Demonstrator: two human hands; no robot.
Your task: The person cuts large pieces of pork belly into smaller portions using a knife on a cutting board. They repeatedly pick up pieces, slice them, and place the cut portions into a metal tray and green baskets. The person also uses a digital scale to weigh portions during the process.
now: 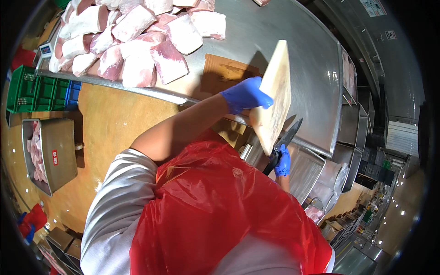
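Note:
My blue-gloved left hand grips a pale cutting board, held tilted on edge above the steel table. Just beyond the board's lower end, my blue-gloved right hand is closed on a dark knife, its blade pointing up and right. A brown board or sheet lies on the table behind my left hand, partly in shadow. Many pale pink cuts of raw meat are piled along the table's left part, near its front edge.
Green crates and blue crates stand at left, above a steel bin of meat on the tan floor. Steel trays and bins line the right side. A red-and-blue shape at lower left is unclear.

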